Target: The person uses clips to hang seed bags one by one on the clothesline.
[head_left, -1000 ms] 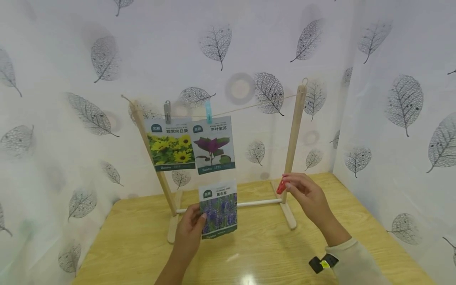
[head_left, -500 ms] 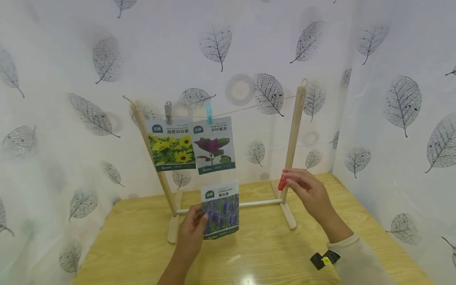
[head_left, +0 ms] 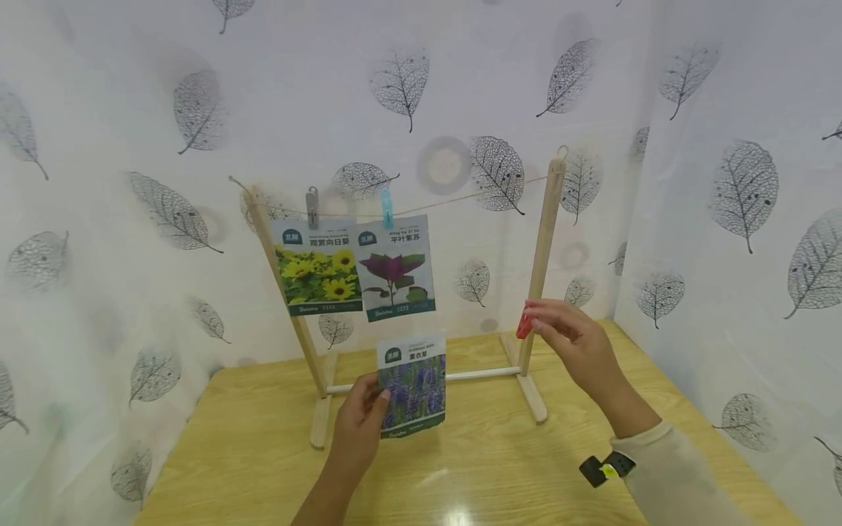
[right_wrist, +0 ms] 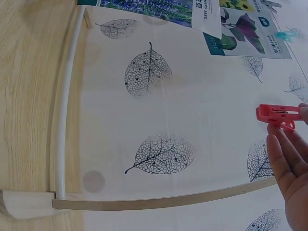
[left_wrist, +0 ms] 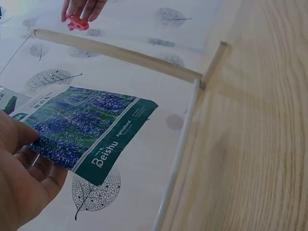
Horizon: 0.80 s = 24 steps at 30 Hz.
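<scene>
My left hand (head_left: 360,413) pinches a lavender seed packet (head_left: 414,391) by its left edge, thumb in front, below the strung line. In the left wrist view the packet (left_wrist: 86,125) shows purple flowers and a green band. My right hand (head_left: 579,347) pinches a red clothespin (head_left: 525,321) in front of the right post; the right wrist view shows the clothespin (right_wrist: 276,114) sideways between thumb and fingers. From the string (head_left: 460,198) hang a sunflower packet (head_left: 319,277) under a grey clothespin (head_left: 313,208) and a purple-leaf packet (head_left: 397,274) under a blue clothespin (head_left: 387,208).
The string runs between a left wooden post (head_left: 305,354) and a right wooden post (head_left: 542,256). A white rod (head_left: 483,375) joins their feet. The stand sits on a wood-grain table (head_left: 487,460), with leaf-print sheeting (head_left: 460,80) behind and at the sides.
My left hand has moved slightly right with the lavender packet. My right hand has risen a little with the red clothespin. The hanging packets stay in place.
</scene>
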Motion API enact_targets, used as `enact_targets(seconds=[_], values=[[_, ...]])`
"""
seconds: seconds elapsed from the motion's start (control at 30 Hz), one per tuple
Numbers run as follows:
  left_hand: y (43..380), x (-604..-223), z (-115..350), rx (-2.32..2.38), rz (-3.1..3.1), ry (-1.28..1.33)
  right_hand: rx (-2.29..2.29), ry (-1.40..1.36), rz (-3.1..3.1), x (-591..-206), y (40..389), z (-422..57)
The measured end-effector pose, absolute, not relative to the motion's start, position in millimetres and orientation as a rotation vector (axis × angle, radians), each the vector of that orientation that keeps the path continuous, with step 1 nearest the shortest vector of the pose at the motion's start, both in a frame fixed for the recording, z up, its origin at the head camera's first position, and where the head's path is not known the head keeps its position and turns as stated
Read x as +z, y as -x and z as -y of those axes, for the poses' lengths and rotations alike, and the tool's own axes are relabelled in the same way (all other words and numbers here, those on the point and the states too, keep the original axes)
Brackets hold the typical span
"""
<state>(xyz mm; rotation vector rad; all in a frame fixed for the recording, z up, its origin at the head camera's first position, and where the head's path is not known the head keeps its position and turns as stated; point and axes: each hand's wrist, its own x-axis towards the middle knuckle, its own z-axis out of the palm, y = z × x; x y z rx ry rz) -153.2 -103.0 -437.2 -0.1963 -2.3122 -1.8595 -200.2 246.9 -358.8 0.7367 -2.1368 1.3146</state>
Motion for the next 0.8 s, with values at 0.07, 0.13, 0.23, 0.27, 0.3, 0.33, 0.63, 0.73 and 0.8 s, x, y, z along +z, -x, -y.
enact_targets(seconds=[0.07, 0.13, 0.23, 0.27, 0.3, 0.33, 0.63, 0.73, 0.8], values=[[153, -436, 102, -1.867, 2.311, 0.196, 1.294, -0.743, 2.134, -356, 200, -247], [153, -435, 102, -1.862, 2.309, 0.203, 1.277, -0.747, 2.135, -353, 200, -246], [153, -433, 102, -1.853, 2.305, 0.213, 1.258, -0.75, 2.139, -348, 200, -244], [153, -432, 102, -1.853, 2.303, 0.216, 1.259, -0.752, 2.139, -346, 200, -243], [153, -431, 102, -1.851, 2.301, 0.223, 1.253, -0.754, 2.138, -345, 200, -243], [153, -430, 102, -1.857, 2.302, 0.218, 1.251, -0.755, 2.135, -343, 200, -242], [153, -425, 101, -1.89, 2.285, 0.238, 1.192, -0.752, 2.107, -336, 204, -243], [154, -424, 101, -1.89, 2.28, 0.25, 1.183, -0.748, 2.109, -333, 205, -243], [155, -424, 101, -1.889, 2.279, 0.255, 1.176, -0.749, 2.108, -331, 206, -243]])
